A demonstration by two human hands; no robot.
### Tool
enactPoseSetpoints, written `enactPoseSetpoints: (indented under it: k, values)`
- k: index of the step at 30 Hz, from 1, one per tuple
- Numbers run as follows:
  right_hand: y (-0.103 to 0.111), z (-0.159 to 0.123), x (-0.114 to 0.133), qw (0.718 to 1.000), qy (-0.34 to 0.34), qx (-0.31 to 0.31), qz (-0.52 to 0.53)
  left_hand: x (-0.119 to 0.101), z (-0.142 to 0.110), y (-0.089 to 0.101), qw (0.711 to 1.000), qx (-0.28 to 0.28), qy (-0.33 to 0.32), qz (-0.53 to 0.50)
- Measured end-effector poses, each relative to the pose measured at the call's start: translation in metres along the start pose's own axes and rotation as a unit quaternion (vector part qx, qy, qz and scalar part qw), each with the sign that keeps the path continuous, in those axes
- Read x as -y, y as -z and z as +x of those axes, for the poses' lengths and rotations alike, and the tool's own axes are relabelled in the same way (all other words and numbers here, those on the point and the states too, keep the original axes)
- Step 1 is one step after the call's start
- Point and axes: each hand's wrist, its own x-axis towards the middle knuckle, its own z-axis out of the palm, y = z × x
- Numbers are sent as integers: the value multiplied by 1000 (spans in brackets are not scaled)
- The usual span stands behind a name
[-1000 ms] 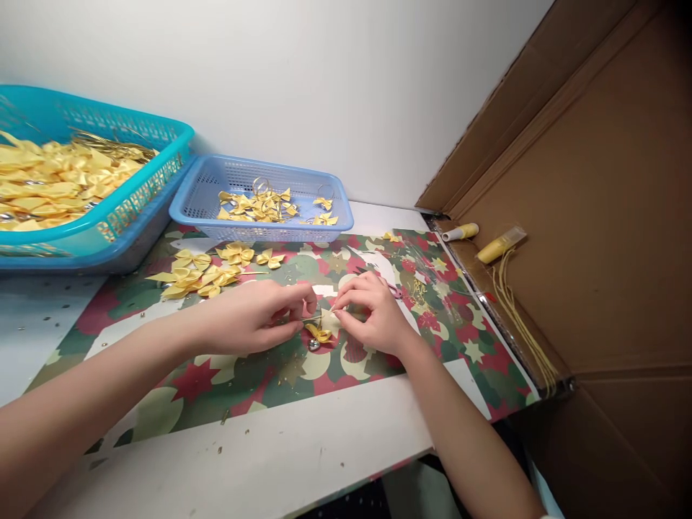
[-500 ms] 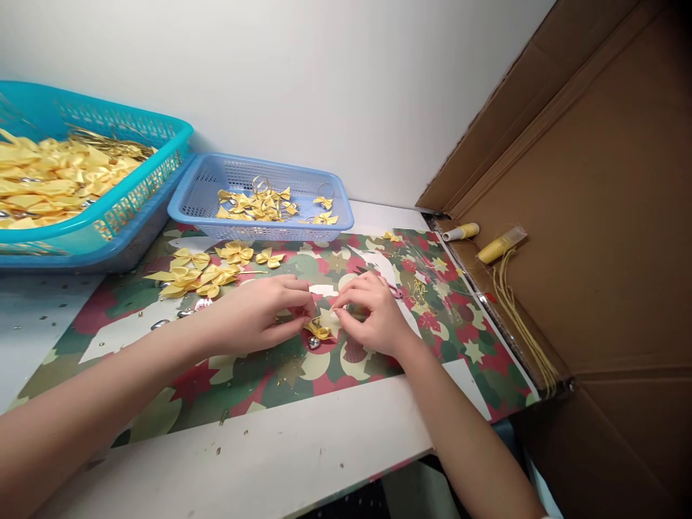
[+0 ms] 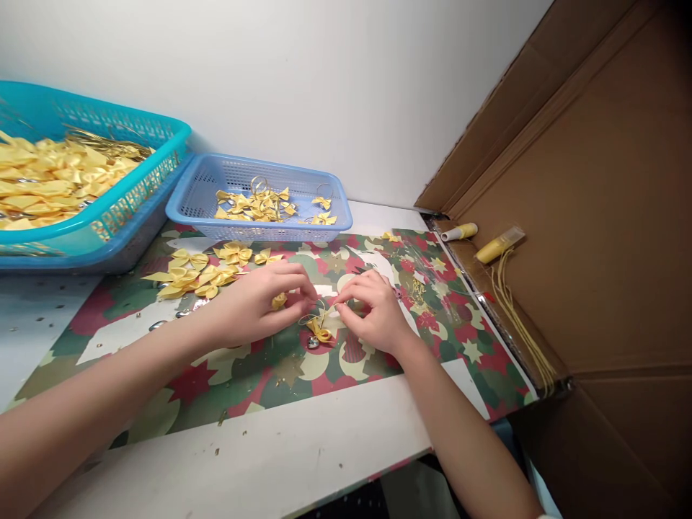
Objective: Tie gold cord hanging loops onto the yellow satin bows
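Note:
A yellow ribbon bow [image 3: 320, 331] with a small silver heart charm [image 3: 312, 343] lies on the patterned sheet between my hands. A thin gold cord [image 3: 323, 311] loops up from this bow. My left hand [image 3: 270, 303] pinches the cord from the left, its fingertips just above the bow. On the right, my right hand [image 3: 373, 310] has thumb and forefinger closed on the cord's other part. Another bit of yellow ribbon [image 3: 279, 300] shows under my left fingers, partly hidden. Several loose yellow bows [image 3: 200, 274] lie left of my hands.
A blue basket [image 3: 259, 229] with finished-looking bows stands behind. At the left, a teal basket [image 3: 178, 137] holds many bows and gold cords. Scissors [image 3: 397, 293] lie partly behind my right hand. Yellow cords [image 3: 519, 324] and two yellow tubes hang by the cardboard wall [image 3: 605, 252].
My left hand has shifted slightly up and left, off the bow. The cord's loop above the bow now shows. My right hand stays almost in place.

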Motion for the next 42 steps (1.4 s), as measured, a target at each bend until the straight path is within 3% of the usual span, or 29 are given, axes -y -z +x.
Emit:
enactPoseSetpoints:
  k: [3, 7, 9, 20, 24, 31, 38, 42]
  values:
    - [-3, 0, -1, 1000, 2, -1, 6, -3, 13, 3, 997, 22, 57, -45]
    - [-6, 2, -5, 1000, -10, -9, 11, 1, 33, 4, 979, 145, 115, -85]
    - [-8, 2, -7, 1000, -20, -10, 10, 5, 39, 1, 971, 172, 128, -102]
    - [-15, 4, -10, 999, -49, 0, -5, 9, 37, -13, 973, 150, 139, -107]
    - [-14, 4, -11, 998, -57, 7, -15, 9, 36, -9, 978, 149, 125, -71]
    - [-10, 4, -11, 997, -69, -10, -17, 9, 34, -1, 970, 199, 117, -74]
    - [-12, 4, -12, 998, -67, -10, -12, 4, 31, 17, 974, 208, 90, -28]
    - [-12, 4, -11, 998, -64, -1, -8, 1, 25, 16, 978, 202, 36, 49]
